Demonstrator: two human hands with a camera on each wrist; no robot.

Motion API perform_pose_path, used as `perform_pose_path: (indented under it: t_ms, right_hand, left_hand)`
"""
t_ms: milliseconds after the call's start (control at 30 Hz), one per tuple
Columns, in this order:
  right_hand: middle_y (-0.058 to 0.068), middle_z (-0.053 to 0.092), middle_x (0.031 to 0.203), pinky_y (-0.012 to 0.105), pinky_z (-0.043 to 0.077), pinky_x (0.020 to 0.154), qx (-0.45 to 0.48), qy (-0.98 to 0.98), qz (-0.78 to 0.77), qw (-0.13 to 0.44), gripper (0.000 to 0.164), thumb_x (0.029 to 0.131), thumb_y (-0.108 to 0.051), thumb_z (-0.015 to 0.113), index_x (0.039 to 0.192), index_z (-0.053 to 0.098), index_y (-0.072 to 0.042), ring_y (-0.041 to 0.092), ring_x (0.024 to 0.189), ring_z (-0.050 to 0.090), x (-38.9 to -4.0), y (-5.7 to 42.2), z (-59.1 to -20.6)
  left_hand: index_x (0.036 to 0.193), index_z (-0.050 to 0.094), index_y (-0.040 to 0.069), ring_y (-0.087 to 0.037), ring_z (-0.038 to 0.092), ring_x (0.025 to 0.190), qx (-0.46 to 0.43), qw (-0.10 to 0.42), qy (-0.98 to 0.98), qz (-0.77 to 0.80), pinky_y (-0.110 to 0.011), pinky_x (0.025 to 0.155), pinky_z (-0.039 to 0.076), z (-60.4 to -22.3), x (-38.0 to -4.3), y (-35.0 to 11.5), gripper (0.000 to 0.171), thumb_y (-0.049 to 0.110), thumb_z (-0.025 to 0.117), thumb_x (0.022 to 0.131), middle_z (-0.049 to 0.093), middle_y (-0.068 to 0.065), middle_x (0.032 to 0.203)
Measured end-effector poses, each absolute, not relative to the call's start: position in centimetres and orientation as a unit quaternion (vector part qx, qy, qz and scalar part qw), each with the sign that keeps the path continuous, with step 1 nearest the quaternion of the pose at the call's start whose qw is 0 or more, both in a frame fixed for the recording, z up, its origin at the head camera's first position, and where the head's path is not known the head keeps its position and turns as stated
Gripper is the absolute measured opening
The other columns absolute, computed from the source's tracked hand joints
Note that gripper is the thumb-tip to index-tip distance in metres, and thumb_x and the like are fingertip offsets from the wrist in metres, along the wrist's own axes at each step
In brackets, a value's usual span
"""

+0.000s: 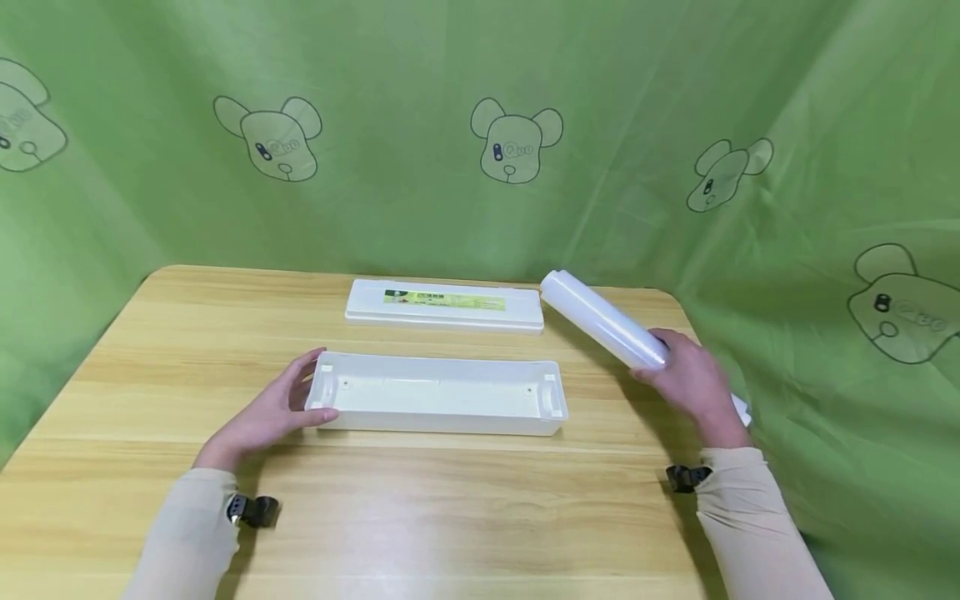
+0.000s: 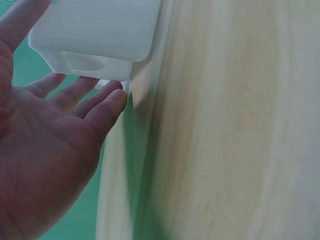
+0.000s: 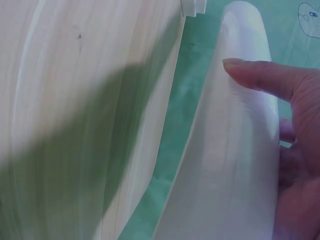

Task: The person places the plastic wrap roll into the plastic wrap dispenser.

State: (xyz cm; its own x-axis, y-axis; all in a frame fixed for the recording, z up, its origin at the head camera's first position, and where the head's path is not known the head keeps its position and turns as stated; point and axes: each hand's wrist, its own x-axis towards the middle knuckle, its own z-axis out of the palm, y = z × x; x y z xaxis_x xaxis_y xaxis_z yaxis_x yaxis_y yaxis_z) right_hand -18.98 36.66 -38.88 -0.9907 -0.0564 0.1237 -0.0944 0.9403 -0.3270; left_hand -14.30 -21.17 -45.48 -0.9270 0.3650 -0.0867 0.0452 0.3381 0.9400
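A long white plastic box stands uncovered on the table, its hollow inside facing up. My left hand holds its left end, with the thumb at the front wall and a finger at the back corner. The left wrist view shows the fingers against the box's end wall. To the right, my right hand grips a roll of clear plastic wrap around its middle, tilted above the table. In the right wrist view the thumb lies across the roll.
Behind the box lies a flat white lid with a yellow-green label. The wooden table ends at a green curtain printed with bear heads, which hangs close along the back and right edges.
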Motion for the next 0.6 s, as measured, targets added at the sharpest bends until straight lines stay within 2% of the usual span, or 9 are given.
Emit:
perform_pose_path:
  t_ms: [333, 600]
  right_hand:
    - [0.027, 0.060, 0.121, 0.063, 0.046, 0.080, 0.061, -0.981, 0.173, 0.065, 0.073, 0.075, -0.025, 0.084, 0.135, 0.053, 0.001, 0.045, 0.100, 0.058, -19.3, 35.7, -38.7]
    - [0.027, 0.059, 0.123, 0.063, 0.047, 0.081, 0.071, -0.982, 0.168, 0.048, 0.075, 0.074, -0.026, 0.084, 0.136, 0.052, 0.001, 0.045, 0.100, 0.058, -19.5, 35.0, -38.5]
  left_hand:
    - [0.158, 0.008, 0.012, -0.047, 0.022, 0.140, 0.126, 0.141, 0.804, 0.564, -0.055, 0.112, 0.026, -45.4, -14.2, -21.2, 0.103, 0.025, 0.079, 0.085, 0.012, -0.024, 0.160]
    - [0.158, 0.008, 0.012, -0.047, 0.022, 0.141, 0.126, 0.143, 0.801, 0.568, -0.055, 0.112, 0.026, -45.5, -14.2, -21.2, 0.103, 0.025, 0.079, 0.085, 0.012, -0.023, 0.160]
